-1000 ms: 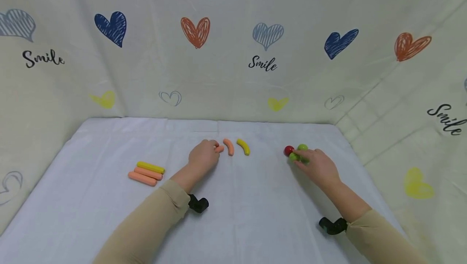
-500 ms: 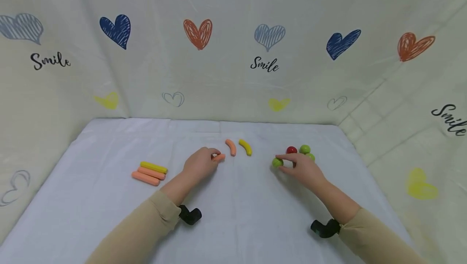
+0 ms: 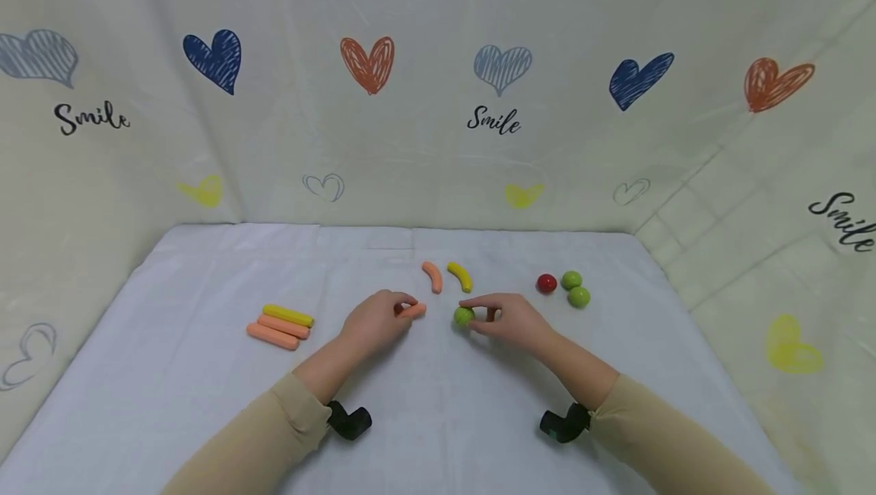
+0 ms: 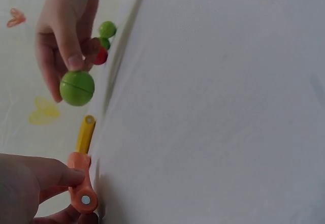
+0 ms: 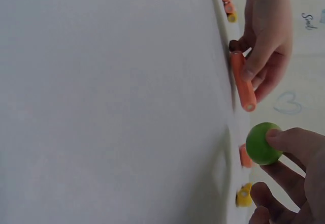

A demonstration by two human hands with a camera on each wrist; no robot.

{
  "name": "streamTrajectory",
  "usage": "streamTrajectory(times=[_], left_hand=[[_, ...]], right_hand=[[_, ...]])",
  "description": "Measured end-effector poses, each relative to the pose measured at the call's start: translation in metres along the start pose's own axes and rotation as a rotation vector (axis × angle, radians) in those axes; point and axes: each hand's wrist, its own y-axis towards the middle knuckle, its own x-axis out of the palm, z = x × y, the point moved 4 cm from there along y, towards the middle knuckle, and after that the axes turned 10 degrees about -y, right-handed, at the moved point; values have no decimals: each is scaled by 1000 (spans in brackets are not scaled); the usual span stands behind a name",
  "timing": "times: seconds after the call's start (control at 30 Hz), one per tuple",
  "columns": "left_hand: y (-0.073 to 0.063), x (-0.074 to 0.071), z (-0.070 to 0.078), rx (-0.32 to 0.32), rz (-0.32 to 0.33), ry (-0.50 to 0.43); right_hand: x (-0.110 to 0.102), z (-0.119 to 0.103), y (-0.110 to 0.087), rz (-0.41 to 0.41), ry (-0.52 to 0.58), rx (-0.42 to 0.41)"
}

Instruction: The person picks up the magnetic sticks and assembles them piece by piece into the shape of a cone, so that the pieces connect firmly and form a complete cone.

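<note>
Only an orange piece [image 3: 414,312] and a green ball [image 3: 463,318] are being pinched, by left hand [image 3: 374,321] and right hand [image 3: 518,322] respectively, near but apart over the cloth [image 3: 445,396]; three sticks [image 3: 284,325], two curves [image 3: 433,277] and three balls [image 3: 579,297] are being left unheld.

From here the light is soft and even, with faint, blurry shadows on the white cloth [image 3: 472,419] beneath the left hand [image 3: 375,324] and right hand [image 3: 516,320]. The head view is fairly crisp; both wrist views are dimmer and greyer, the printed lettering [image 5: 307,23] soft.
</note>
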Motion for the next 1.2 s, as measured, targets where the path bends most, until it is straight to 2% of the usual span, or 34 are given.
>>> streamTrajectory(times=[0.23, 0.7, 0.83, 1.2], left_hand=[[-6, 2, 6, 48, -34, -8], [-10, 4, 10, 48, -83, -7], [-12, 4, 10, 52, -73, -7], [-15, 6, 5, 20, -13, 7]], right_hand=[[12, -12, 10, -51, 36, -56], [22, -19, 21, -119, 97, -137], [23, -20, 21, -108, 98, -123], [28, -32, 17, 16, 60, -8]])
